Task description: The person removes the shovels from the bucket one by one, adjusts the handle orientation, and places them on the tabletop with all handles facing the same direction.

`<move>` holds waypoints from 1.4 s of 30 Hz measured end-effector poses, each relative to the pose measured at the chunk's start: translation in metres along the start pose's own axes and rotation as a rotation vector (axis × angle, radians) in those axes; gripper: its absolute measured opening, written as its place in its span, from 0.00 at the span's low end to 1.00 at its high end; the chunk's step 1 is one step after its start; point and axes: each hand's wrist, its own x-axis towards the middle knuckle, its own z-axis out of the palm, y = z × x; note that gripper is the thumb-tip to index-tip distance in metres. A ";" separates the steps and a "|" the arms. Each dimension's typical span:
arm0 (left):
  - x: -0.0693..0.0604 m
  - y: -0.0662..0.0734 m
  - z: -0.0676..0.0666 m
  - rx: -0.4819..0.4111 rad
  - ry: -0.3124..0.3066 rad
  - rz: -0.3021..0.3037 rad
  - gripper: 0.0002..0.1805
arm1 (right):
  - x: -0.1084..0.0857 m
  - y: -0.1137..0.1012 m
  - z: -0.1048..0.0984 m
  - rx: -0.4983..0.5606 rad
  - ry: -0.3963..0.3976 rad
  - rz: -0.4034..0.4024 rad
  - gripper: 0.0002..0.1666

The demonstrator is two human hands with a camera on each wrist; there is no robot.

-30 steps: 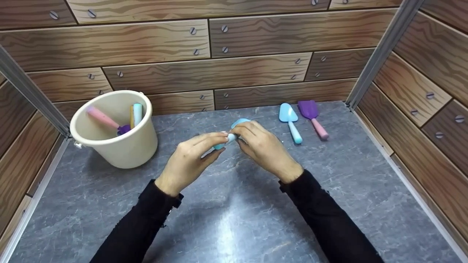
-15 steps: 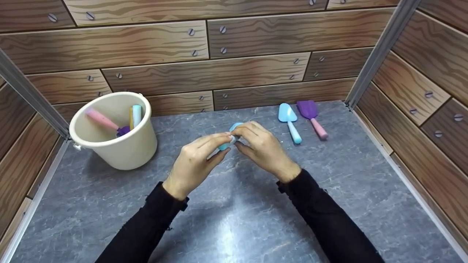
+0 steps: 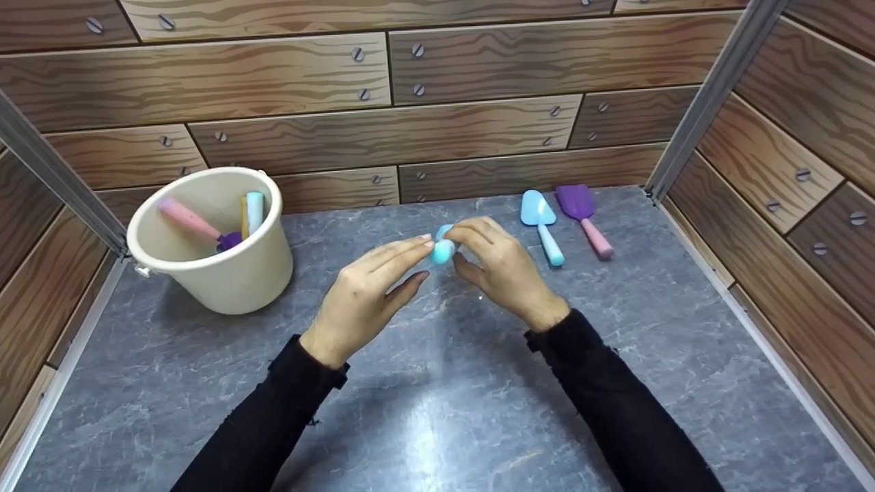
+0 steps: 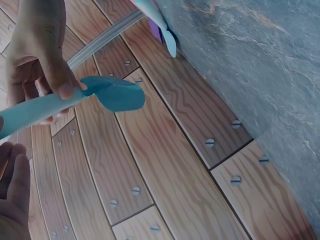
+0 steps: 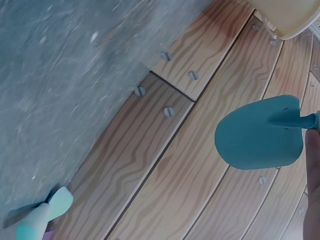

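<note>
A small toy shovel with a blue blade [image 5: 260, 132] and a turquoise handle [image 4: 42, 112] is held above the table. My right hand [image 3: 506, 270] pinches it at the neck between thumb and fingers, as the left wrist view shows. In the head view, the rounded handle end [image 3: 441, 252] faces the camera and most of the blade is hidden. My left hand [image 3: 366, 294] has its fingers nearly straight, with the fingertips at the handle end. Its thumb stands apart from the handle.
A cream bucket [image 3: 253, 283] at the left holds a pink-handled purple tool [image 3: 188, 219] and other handles. At the back right lie a light blue trowel [image 3: 540, 219] and a purple shovel with a pink handle [image 3: 584, 212]. Wood-patterned walls [image 3: 294, 82] enclose the table [image 3: 205, 383].
The shovel's handle end has swung from the left, under my left fingers, to point toward the camera. My left thumb and fingers have spread, and my right hand has shifted slightly.
</note>
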 end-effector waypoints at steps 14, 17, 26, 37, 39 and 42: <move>-0.008 -0.013 0.001 0.076 -0.250 -0.058 0.26 | -0.006 0.034 -0.017 -0.040 -0.111 0.125 0.23; -0.010 -0.016 0.000 0.124 -0.325 -0.056 0.28 | -0.007 0.040 -0.021 -0.022 -0.133 0.151 0.23; -0.017 -0.020 0.003 0.208 -0.500 -0.018 0.35 | -0.009 0.060 -0.027 -0.049 -0.185 0.232 0.18; -0.025 -0.021 0.012 0.236 -0.662 0.035 0.39 | -0.014 0.079 -0.031 0.007 -0.235 0.395 0.18; -0.026 -0.021 0.014 0.243 -0.685 0.039 0.40 | -0.016 0.083 -0.031 0.018 -0.237 0.418 0.18; -0.027 -0.020 0.016 0.255 -0.719 0.042 0.41 | -0.020 0.090 -0.030 0.027 -0.240 0.438 0.18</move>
